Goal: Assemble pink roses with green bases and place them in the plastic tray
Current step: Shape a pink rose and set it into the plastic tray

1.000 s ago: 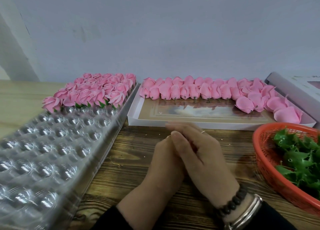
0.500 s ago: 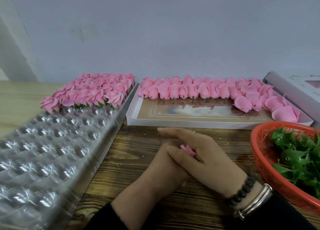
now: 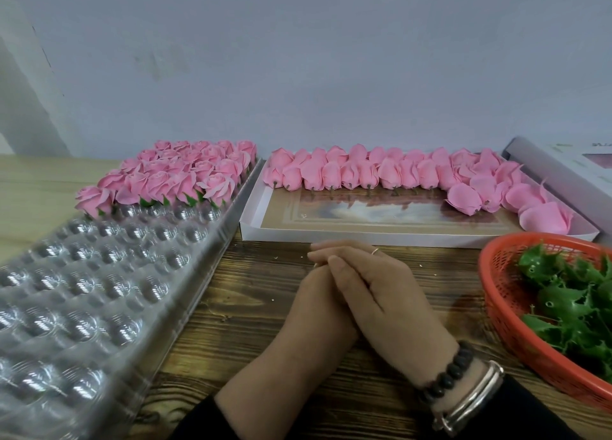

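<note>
Hands meet just right of the plastic tray [image 3: 99, 290]: our right hand [image 3: 384, 294] lies straight-fingered over our left hand [image 3: 318, 303], whose grip we cannot tell.

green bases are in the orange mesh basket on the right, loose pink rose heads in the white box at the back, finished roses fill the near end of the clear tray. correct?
One error: the head view shows the finished pink roses with green bases filling the far end of the clear plastic blister tray, near the wall; its near cups hold none. The green plastic bases do lie in the orange mesh basket on the right, and the loose pink rose heads in the white shallow box.
</note>
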